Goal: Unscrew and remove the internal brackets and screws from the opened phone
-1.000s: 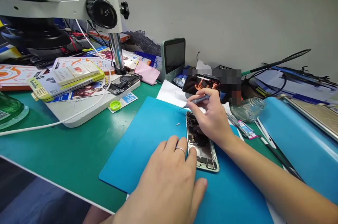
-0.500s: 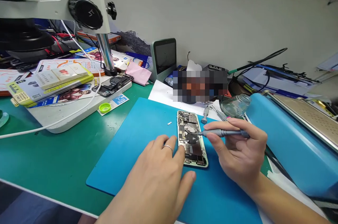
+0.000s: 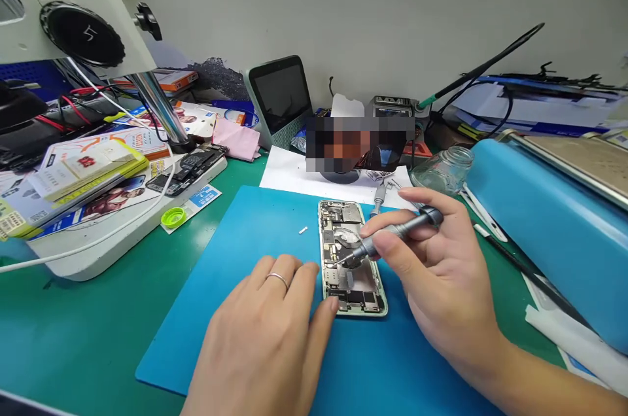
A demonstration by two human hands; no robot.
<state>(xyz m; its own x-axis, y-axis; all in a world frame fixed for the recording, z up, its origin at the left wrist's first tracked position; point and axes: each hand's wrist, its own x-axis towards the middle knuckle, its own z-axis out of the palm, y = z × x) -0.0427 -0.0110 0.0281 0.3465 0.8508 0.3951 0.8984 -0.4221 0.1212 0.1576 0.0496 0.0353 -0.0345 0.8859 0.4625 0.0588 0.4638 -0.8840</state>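
Observation:
An opened phone [image 3: 364, 275] with its inner parts showing lies on a blue mat [image 3: 230, 239]. My right hand [image 3: 446, 278] grips a grey precision screwdriver [image 3: 405, 227] between thumb and fingers. The driver slants down to the left, its thin tip at the phone's left-hand parts; whether it touches a screw I cannot tell. My left hand [image 3: 260, 324], with a ring on one finger, lies palm down on the mat, fingers stretched along the phone's left edge. The thumb reaches the lower left corner of the phone. A small white piece [image 3: 303, 230] rests on the mat nearby.
Behind the phone stand another screwdriver [image 3: 379, 199] and a glass jar [image 3: 444, 167]. A blue case-like object [image 3: 549, 233] borders the right side. A microscope stand [image 3: 164, 108] with boxes and another opened phone [image 3: 189, 171] is at left. A green cap [image 3: 173, 217] lies near it.
The screwdriver tip has moved from the phone's middle down to its left side, and the handle is steeper. My left hand has slid slightly left, its fingers off the phone's face. The view has shifted.

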